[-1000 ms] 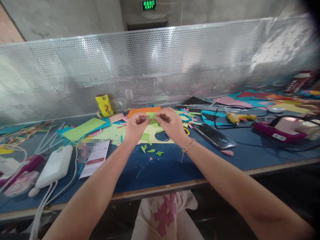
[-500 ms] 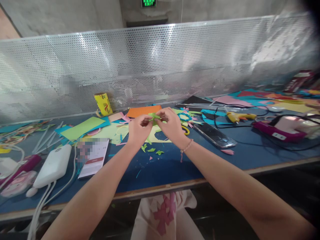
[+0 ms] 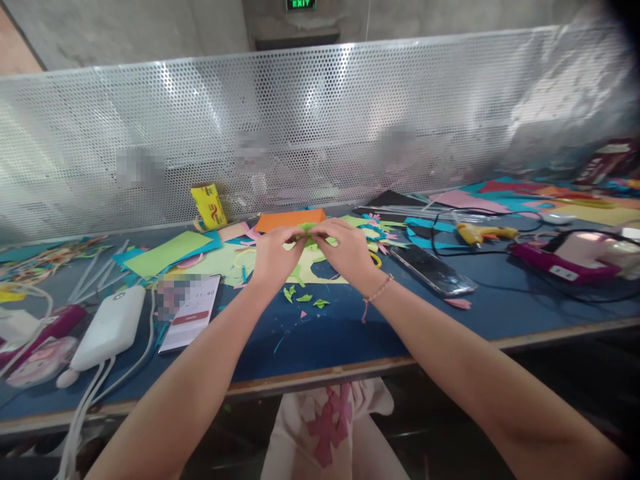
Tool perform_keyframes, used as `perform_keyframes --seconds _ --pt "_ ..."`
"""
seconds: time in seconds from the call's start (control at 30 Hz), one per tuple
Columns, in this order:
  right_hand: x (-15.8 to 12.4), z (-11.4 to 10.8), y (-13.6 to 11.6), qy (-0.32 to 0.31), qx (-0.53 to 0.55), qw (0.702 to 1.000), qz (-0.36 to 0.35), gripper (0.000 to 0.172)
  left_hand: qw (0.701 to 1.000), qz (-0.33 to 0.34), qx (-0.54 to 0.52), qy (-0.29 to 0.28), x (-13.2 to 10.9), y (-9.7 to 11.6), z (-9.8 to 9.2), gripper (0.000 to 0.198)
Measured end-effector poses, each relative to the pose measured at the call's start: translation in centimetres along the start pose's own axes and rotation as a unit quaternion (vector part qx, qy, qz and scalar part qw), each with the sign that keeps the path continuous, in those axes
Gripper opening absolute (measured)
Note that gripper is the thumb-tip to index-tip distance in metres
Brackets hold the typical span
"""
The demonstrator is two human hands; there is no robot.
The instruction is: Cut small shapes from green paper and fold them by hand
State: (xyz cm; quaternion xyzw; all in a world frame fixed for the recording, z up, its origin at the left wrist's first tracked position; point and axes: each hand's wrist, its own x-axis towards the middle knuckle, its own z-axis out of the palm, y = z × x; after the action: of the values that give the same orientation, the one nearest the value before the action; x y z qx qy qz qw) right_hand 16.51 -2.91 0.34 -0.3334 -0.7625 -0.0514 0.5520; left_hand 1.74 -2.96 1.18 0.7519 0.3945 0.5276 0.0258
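Between my fingertips is a small piece of green paper (image 3: 306,229), partly covered by the fingers. My left hand (image 3: 278,253) pinches it from the left, and my right hand (image 3: 345,250) pinches it from the right, so the two hands almost touch. Both are raised above the table's middle. Below them lie several folded green paper scraps (image 3: 305,298) on the blue tabletop (image 3: 320,340). A pale green sheet with a hole cut in it (image 3: 235,263) spreads behind and under the hands.
To the left are a phone (image 3: 193,320), a white power bank (image 3: 110,327) with cables and a yellow box (image 3: 209,207). A dark phone (image 3: 433,270), a yellow glue gun (image 3: 483,233) and a purple power strip (image 3: 560,263) lie right. A perforated metal screen (image 3: 310,133) borders the back.
My fingers have drawn closer together around the green paper, which now shows less. The view has shifted very slightly; the things on the table stay in place.
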Motion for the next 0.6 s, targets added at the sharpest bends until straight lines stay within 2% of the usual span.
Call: perform_keyframes --seconds 0.17,0.6 --pt "-0.11 0.21 0.03 0.000 0.006 1.000 0.006 0.017 0.998 -0.037 -0.044 0.017 -0.09 -0.18 0.34 0.009" --pt "-0.06 0.26 0.01 0.002 -0.021 1.000 -0.005 0.019 0.995 -0.069 -0.062 0.023 -0.19 0.37 0.30 0.007"
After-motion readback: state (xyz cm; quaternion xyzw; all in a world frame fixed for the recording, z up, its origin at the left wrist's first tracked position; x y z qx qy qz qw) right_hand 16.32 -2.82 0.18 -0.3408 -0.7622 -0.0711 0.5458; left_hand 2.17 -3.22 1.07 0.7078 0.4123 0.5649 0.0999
